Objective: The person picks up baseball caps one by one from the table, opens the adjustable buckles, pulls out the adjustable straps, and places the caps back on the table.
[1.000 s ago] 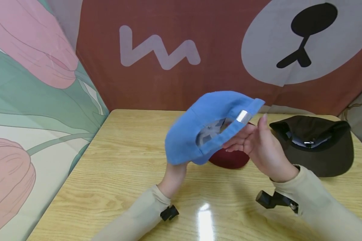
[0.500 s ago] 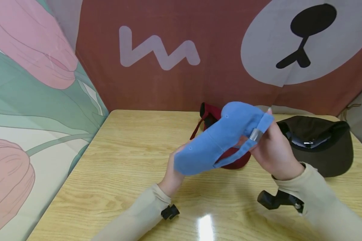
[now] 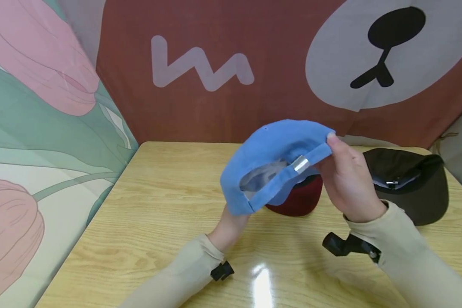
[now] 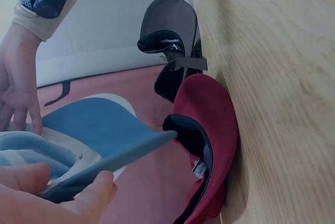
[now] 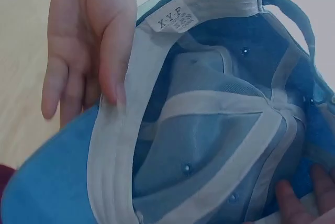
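A light blue baseball cap (image 3: 277,139) is held above the table, its rear opening and strap with a metal buckle facing me. My left hand (image 3: 231,229) is mostly hidden behind the cap in the head view. In the right wrist view, the left hand (image 5: 91,41) grips the rim near the brim, its thumb inside on the pale sweatband. My right hand (image 3: 348,182) pinches the back edge by the strap, thumb outside. Its fingertips (image 5: 293,205) show inside the crown in the right wrist view.
A dark red cap (image 3: 302,196) lies behind the blue one, partly covered by it. To the right, a dark brown cap (image 3: 417,196) rests upturned on the wooden table (image 3: 169,184). A printed cloth (image 3: 215,111) hangs behind the table's far edge.
The blue cap tipped over, hiding its rear opening, then tilted back so the opening shows again. My right hand went from open fingers beside the strap to pinching the back edge.
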Demonstrator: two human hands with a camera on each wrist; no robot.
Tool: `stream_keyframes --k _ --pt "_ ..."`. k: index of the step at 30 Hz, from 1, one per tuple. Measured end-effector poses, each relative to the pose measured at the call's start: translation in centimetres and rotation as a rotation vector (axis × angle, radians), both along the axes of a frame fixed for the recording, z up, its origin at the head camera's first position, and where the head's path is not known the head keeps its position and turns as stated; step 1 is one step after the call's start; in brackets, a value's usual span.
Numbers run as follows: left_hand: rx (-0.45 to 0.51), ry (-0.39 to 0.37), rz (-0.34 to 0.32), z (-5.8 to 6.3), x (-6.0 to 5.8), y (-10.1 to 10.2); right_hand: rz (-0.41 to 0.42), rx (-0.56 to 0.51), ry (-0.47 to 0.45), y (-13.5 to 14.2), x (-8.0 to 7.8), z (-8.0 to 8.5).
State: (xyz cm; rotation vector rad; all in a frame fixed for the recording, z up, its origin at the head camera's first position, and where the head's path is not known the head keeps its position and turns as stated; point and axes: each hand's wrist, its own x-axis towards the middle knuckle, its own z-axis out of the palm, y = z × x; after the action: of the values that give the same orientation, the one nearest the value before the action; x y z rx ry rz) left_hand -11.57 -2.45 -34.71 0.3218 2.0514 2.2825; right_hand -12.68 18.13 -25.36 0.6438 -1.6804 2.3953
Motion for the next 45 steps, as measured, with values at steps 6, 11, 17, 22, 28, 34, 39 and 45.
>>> stream_keyframes --k 6,11,17,22,28,34,39,45 --pt "0.027 -0.072 -0.146 0.3 0.5 -0.9 -0.09 -0.045 0.146 -0.2 -0.4 0.0" --pt "-0.077 -0.126 -0.224 1.4 1.0 -1.3 -0.092 -0.07 0.246 0.0 -0.4 0.0" --pt "-0.185 -0.059 -0.137 3.2 2.0 -1.9 -0.156 -0.028 0.247 0.2 -0.2 0.2" --pt "-0.152 0.076 0.033 4.5 2.2 -2.4 -0.209 0.038 0.185 0.2 0.0 0.7" --pt "-0.136 0.427 0.253 5.9 2.0 -2.5 -0.247 0.12 0.157 -0.3 -0.1 0.9" --pt "-0.25 0.631 0.222 7.8 1.9 -1.6 -0.38 0.337 0.142 -1.2 -0.1 1.2" --pt "-0.485 0.478 0.112 8.5 1.4 -0.4 -0.393 0.476 0.126 -2.0 0.1 1.5" --pt "-0.345 0.312 0.015 9.4 0.0 0.3 -0.354 0.567 0.145 -2.4 0.0 1.9"
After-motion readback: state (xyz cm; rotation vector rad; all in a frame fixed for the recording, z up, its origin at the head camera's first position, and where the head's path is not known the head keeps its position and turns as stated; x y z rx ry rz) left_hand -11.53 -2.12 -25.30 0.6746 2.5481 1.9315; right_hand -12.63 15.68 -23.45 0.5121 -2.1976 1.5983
